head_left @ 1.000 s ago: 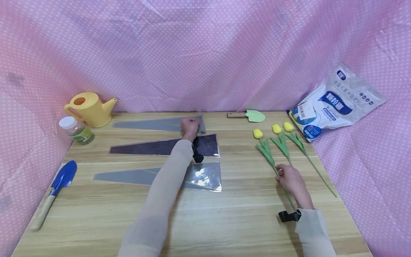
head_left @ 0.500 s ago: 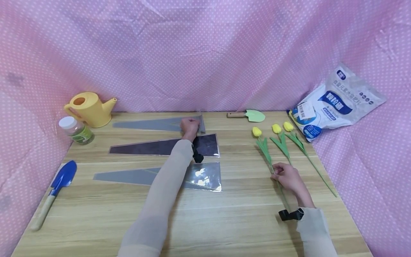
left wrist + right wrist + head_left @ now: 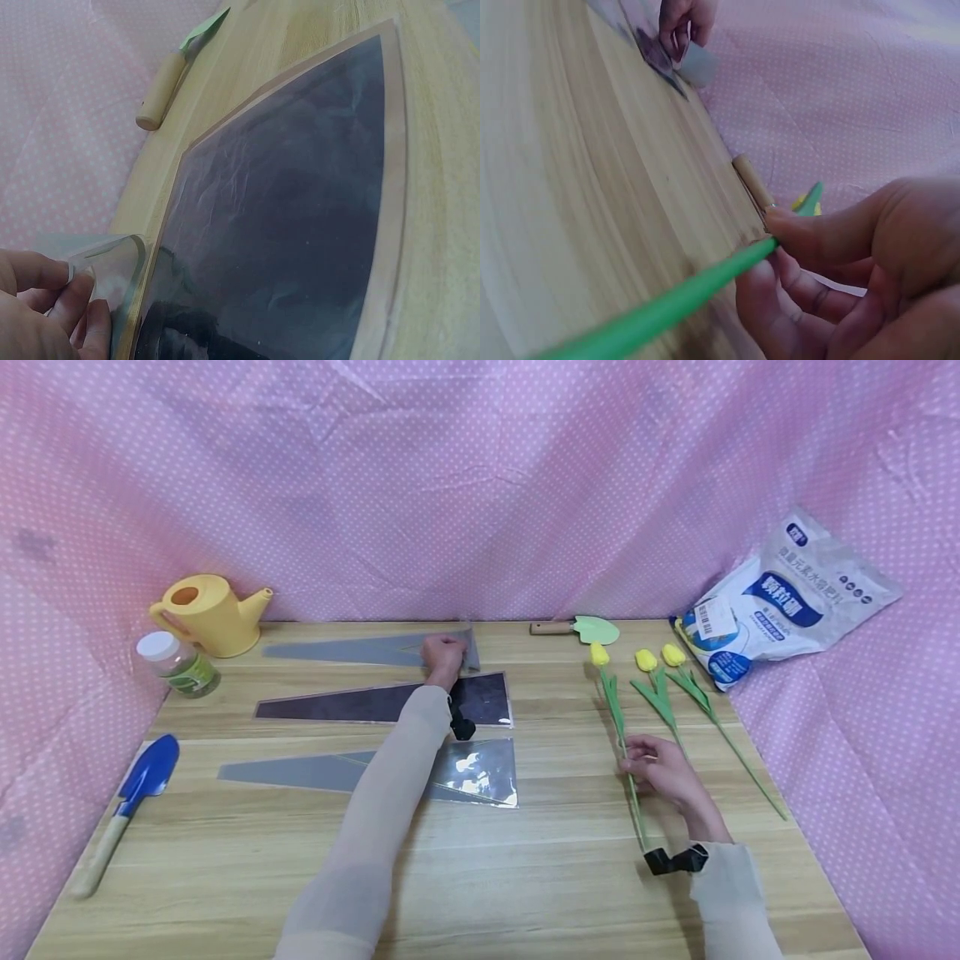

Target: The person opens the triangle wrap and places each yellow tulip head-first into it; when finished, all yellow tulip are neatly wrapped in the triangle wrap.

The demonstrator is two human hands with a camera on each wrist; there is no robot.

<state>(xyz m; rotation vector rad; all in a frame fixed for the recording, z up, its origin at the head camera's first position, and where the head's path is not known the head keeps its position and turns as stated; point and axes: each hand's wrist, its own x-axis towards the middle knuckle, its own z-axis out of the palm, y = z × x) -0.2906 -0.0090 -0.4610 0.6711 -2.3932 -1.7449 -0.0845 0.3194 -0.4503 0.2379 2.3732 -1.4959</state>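
At the back of the table my left hand (image 3: 444, 656) pinches the wide end of a grey, tapered plastic flower sleeve (image 3: 341, 649). In the left wrist view the clear film (image 3: 120, 259) bends up by the fingers. A dark flower sleeve (image 3: 337, 705) lies just in front, and another grey sleeve (image 3: 292, 771) is nearest. My right hand (image 3: 666, 770) pinches the stem of a yellow tulip (image 3: 613, 702) between thumb and fingertips, bloom pointing away. The green stem (image 3: 667, 304) crosses the right wrist view. Two other yellow tulips (image 3: 660, 697) (image 3: 705, 697) lie to its right.
At the left are a yellow watering can (image 3: 213, 618), a white-lidded jar (image 3: 180, 667) and a blue trowel (image 3: 142, 785). A green trowel (image 3: 596, 630) lies at the back edge. A fertilizer bag (image 3: 787, 602) leans in the right corner against the pink curtain (image 3: 480, 485).
My right hand has moved left with the tulip, which has swung more upright in the view and away from the other two. The left hand has stayed on the far sleeve.
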